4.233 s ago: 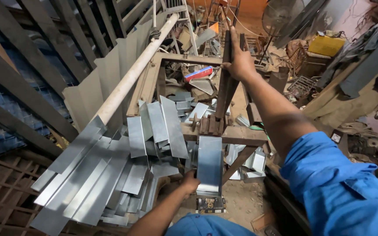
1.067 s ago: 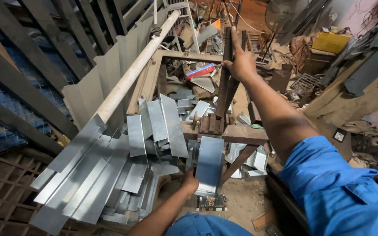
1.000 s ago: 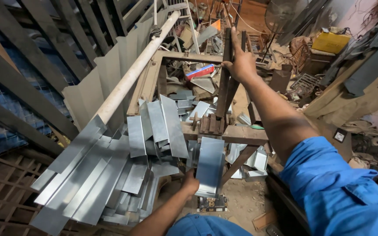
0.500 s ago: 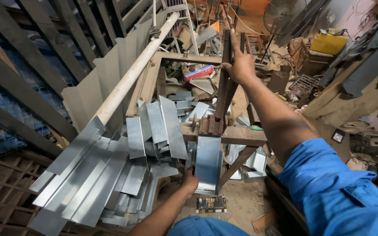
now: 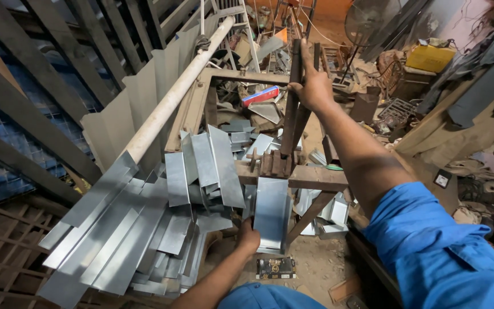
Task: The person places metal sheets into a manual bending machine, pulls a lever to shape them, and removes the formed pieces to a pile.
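My right hand (image 5: 311, 86) grips the upright dark metal lever (image 5: 291, 109) of a bending press mounted on a wooden frame (image 5: 315, 177). My left hand (image 5: 247, 237) holds the lower left edge of a shiny galvanised sheet piece (image 5: 271, 212) that hangs down from the press jaw. Both sleeves are blue.
A heap of cut and bent galvanised strips (image 5: 138, 223) lies to the left. A long pale pole (image 5: 172, 97) slants over it. A small circuit board (image 5: 275, 266) lies on the dirt floor. Scrap, a fan (image 5: 362, 23) and a yellow box (image 5: 429, 57) crowd the back.
Almost nothing differs. Both hands keep their holds on the lever and the sheet piece; the view has shifted only slightly.
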